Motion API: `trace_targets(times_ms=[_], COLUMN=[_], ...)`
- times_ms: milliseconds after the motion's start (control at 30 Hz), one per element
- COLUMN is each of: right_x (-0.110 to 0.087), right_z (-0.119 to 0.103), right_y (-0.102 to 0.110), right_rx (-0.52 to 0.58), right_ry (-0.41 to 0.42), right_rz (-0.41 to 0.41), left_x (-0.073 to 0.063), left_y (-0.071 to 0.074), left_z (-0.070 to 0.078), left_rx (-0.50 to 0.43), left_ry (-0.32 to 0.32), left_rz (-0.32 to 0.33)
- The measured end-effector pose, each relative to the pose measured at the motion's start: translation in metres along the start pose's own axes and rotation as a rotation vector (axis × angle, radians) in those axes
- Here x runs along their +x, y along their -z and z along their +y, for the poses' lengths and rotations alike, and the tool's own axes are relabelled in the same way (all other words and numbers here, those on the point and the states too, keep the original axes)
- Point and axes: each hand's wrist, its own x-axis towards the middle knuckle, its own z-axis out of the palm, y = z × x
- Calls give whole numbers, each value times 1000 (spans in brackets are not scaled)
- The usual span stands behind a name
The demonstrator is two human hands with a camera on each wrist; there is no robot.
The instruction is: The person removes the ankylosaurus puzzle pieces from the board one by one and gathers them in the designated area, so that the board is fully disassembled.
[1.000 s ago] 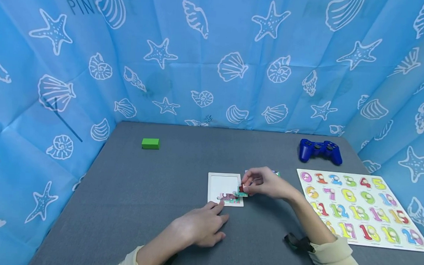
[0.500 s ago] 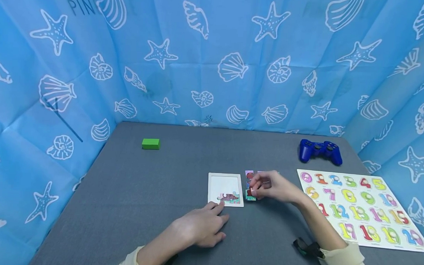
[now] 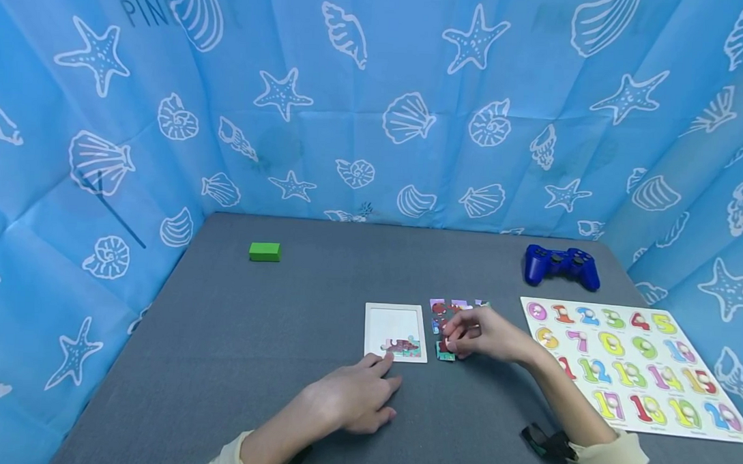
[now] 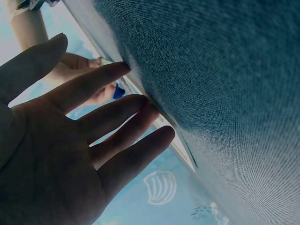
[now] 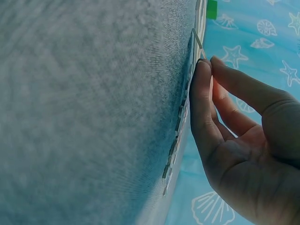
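A white square puzzle tray (image 3: 379, 322) lies on the grey table, with a few joined jigsaw pieces (image 3: 402, 346) along its lower right. My left hand (image 3: 353, 395) rests at the tray's near edge, its fingers fairly straight, as the left wrist view also shows. To the right of the tray, my right hand (image 3: 487, 337) pinches a green and red jigsaw piece (image 3: 445, 355) between thumb and finger. In the right wrist view that piece (image 5: 199, 42) appears edge-on, tilted at the fingertips. More loose jigsaw pieces (image 3: 439, 309) lie just beyond, partly covered by the right hand.
A white number board (image 3: 640, 364) with knobbed pieces lies at the right, partly behind the right forearm. A blue game controller (image 3: 561, 264) sits at the back right. The green block (image 3: 264, 252) is at the back left, before a blue shell-print curtain (image 3: 374, 150).
My right hand has drawn away from the tray to the right and slightly nearer, still pinching the jigsaw piece. Loose pieces behind it have come into view. My left hand has stayed put.
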Motion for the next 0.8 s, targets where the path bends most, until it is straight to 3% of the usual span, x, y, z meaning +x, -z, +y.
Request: trace_targets(times_ms=[533, 800], right_x=[3, 3], right_z=[-2, -7], right_y=[1, 2], right_rx=[-70, -68], right_ry=[-46, -15], right_rz=[18, 18], left_x=[2, 2], left_y=[0, 1], left_z=[-1, -2], left_rx=[-1, -16], left_ry=[-5, -11], left_rz=[-5, -6])
